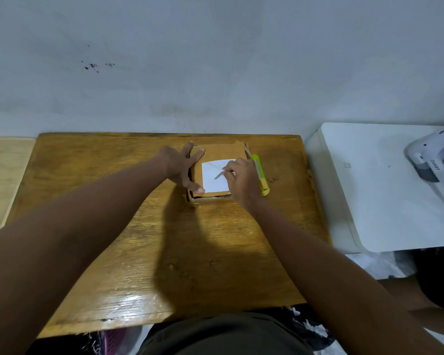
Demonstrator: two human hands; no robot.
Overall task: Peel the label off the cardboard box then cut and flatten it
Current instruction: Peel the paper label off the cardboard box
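Observation:
A small brown cardboard box [223, 152] sits at the far middle of the wooden table [128, 226]. A white square label [212, 179] is stuck on its top. My left hand [182, 166] lies spread against the box's left side, thumb and fingers touching the top edge. My right hand [242, 179] rests on the label's right part, fingertips pinched at the label's edge. A yellow-green utility knife [260, 175] lies on the table just right of the box, partly behind my right hand.
A grey wall rises right behind the table. To the right stands a white surface [369, 188] with a grey-and-white device [436, 165] on it. A pale wooden surface [3, 175] adjoins the table on the left.

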